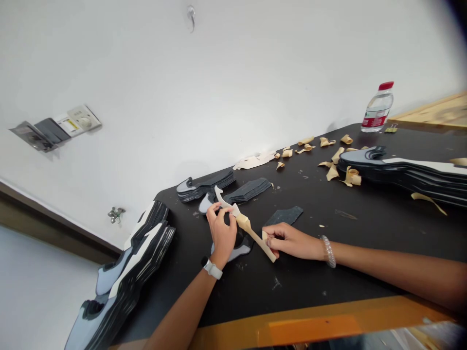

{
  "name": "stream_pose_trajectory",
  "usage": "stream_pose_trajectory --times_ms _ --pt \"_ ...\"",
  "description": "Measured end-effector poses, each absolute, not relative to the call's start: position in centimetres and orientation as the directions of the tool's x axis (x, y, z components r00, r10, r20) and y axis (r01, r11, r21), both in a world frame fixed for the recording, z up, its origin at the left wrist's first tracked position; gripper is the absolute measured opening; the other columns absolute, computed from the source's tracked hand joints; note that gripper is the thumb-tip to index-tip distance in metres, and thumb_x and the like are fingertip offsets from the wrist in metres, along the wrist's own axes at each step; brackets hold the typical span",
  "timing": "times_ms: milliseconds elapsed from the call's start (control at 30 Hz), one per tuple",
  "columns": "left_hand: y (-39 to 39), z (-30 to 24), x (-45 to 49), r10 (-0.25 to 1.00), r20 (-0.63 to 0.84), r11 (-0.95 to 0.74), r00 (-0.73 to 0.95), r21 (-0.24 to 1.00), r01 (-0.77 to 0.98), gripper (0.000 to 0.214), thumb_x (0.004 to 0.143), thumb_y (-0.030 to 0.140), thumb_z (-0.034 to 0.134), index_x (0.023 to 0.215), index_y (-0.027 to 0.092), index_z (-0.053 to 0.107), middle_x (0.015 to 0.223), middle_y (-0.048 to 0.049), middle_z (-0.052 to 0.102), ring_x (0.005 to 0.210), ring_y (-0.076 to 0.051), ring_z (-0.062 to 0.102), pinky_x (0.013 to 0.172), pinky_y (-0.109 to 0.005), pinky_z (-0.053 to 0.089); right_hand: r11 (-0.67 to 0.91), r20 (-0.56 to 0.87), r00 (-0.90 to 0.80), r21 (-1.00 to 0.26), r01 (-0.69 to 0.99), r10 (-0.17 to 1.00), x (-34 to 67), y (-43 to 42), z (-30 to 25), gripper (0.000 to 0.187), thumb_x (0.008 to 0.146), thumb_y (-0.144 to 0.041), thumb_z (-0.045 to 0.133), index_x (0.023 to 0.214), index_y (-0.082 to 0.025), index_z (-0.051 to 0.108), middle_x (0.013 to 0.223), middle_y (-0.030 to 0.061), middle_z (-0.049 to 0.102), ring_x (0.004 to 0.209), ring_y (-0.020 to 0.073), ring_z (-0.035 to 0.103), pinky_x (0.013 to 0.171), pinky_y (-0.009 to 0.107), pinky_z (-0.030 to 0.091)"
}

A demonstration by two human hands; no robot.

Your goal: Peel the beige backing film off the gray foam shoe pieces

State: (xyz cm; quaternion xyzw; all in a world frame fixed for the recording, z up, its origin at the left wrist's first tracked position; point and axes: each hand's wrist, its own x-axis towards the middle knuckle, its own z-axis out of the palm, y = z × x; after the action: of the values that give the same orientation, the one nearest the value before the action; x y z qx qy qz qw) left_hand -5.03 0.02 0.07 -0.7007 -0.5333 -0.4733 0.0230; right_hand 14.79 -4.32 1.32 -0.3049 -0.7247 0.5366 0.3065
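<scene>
A narrow white cut strip (223,199) with curling tan backing paper (251,229) slants between my two hands, above the black table. My left hand (222,232), a pale watch at its wrist, pinches the white upper part between thumb and fingers. Lower down, my right hand (290,241) has its fingers closed at the tan end; the fingertips are partly hidden. Beneath the strip lies a grey and black curved piece (239,251), partly covered by my left hand. A dark grey flat piece (284,216) rests just beyond my right hand.
Stacks of dark cut pieces stand at the left edge (140,265), the back (209,187) and the right (408,172). Curled paper scraps (352,176) and a white sheet (255,160) lie along the wall. A water bottle (377,109) stands beside a binder clip (391,128).
</scene>
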Motion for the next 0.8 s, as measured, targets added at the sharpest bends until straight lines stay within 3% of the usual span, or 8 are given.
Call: stream_pose_trajectory --times_ms 233,467,667,800 --pt "-0.1 0.0 -4.9 0.733 0.679 -0.391 -0.035 0.463 0.795 0.023 0.081 0.019 0.050 0.099 0.019 0.064 0.112 -0.0108 0.039 0.108 -0.025 0.043 0.098 -0.045 0.037 0.219 0.121 -0.643 -0.973 0.074 0.757 14.7 -4.3 1.2 0.019 0.079 -0.014 0.046 0.060 -0.017 0.049 0.055 -0.0023 0.056 0.054 0.0099 0.053 0.057 0.021 0.039" --pt "0.1 -0.2 -4.9 0.767 0.639 -0.334 -0.061 0.478 0.812 0.033 0.082 0.027 0.052 0.113 0.017 0.056 0.132 -0.0136 0.029 0.122 -0.028 0.036 0.104 -0.047 0.031 0.215 0.111 -0.658 -0.974 0.079 0.745 14.9 -4.4 1.7 0.017 0.075 -0.015 0.047 0.059 -0.016 0.050 0.054 -0.0018 0.055 0.053 0.0097 0.051 0.057 0.021 0.039" --pt "-0.1 0.0 -4.7 0.761 0.647 -0.335 -0.045 0.451 0.827 0.032 0.083 0.029 0.051 0.112 0.016 0.058 0.131 -0.0143 0.031 0.124 -0.029 0.033 0.105 -0.046 0.030 0.239 0.118 -0.779 -0.970 0.042 0.616 15.3 -4.7 1.5 0.014 0.064 -0.011 0.047 0.051 -0.014 0.050 0.049 -0.0022 0.051 0.048 0.0074 0.043 0.049 0.019 0.031" --pt "-0.5 0.3 -4.5 0.743 0.670 -0.376 0.003 0.414 0.829 0.031 0.084 0.028 0.051 0.111 0.015 0.058 0.132 -0.0147 0.032 0.127 -0.029 0.031 0.106 -0.046 0.028 0.196 0.095 -0.848 -0.980 0.011 0.522 15.2 -5.5 1.7 0.010 0.060 -0.010 0.047 0.052 -0.013 0.053 0.052 -0.0008 0.053 0.051 0.0086 0.046 0.051 0.020 0.035"
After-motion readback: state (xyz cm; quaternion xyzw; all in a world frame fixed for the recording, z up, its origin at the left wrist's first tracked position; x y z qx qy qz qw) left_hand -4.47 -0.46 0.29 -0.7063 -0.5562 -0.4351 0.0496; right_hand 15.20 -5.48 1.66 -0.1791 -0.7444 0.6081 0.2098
